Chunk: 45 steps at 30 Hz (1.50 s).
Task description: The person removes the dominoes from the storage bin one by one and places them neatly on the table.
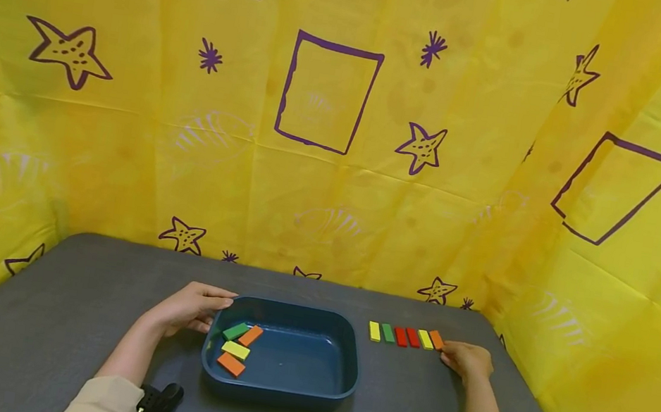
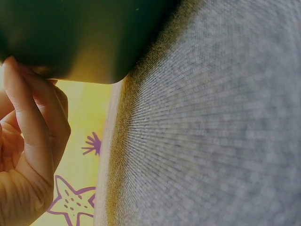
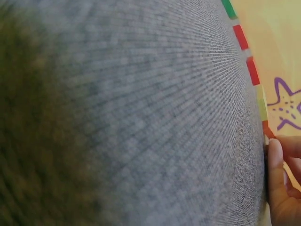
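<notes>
A lane of grey tabletop (image 1: 393,390) opens between the dark-blue rectangular plastic tub (image 1: 276,396) and the right grip (image 1: 468,360); flat rectangular coloured blocks (image 1: 400,336), then yellow star-printed cloth (image 1: 366,225), obstruct its far end.

From head: well back, looking forward and down across grey table (image 1: 391,400) to yellow curtain (image 1: 498,117), taking in left hand (image 1: 189,309), right hand (image 1: 469,362), blue bin (image 1: 276,396) and row of blocks (image 1: 401,336). From left wrist: low, close, rolled sideways, facing along table to curtain; sharing left hand and part of blue bin with head view. From right wrist: also low and rolled, skimming table; likewise sharing right hand and most of row.
</notes>
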Tool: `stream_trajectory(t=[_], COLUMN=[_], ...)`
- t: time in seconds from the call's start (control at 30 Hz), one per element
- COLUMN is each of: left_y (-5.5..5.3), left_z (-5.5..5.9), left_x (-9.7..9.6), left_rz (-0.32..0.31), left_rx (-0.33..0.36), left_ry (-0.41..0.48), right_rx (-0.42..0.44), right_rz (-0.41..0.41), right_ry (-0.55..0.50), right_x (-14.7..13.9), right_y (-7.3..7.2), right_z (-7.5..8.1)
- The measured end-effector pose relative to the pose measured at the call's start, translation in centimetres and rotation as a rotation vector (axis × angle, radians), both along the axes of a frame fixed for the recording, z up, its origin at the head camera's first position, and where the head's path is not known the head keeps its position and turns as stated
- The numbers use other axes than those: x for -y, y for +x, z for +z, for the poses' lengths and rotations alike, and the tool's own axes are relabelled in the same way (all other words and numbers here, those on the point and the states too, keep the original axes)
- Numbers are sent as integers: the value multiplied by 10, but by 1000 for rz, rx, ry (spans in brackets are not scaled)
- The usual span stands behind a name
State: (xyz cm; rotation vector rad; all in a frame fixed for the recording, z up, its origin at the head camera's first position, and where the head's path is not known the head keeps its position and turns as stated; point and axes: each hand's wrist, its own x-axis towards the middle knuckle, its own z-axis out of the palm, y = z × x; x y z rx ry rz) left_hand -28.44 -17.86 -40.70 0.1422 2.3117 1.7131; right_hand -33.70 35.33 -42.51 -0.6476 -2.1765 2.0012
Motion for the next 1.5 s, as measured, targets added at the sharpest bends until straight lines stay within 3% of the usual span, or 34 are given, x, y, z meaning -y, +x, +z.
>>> stream_trajectory(t=[0.4,0.6,0.77,1.03,1.2,1.5], left_y=[-1,-1,-1,-2,-1,-2], left_z=[-1,-4,-6,-5,-2,-2], left_x=[0,0,2,3,3,2], left_rz=[13,-10,-44,-45,-44,-31], left_rx=[5,4,-5,-4,-10,-4], left_ry=[-8,2,27,33,27,22], right_rx=[2,12,20,-26,-75,-148], right_rz=[-11,-43,-56,98,190,327], right_ry=[63,231,375,346,269,258], right_x=[-1,1,9,29,56,106], right_y=[-2,-2,-2,-4,-1,1], right_z=[-3,-8,-2,20,36,49])
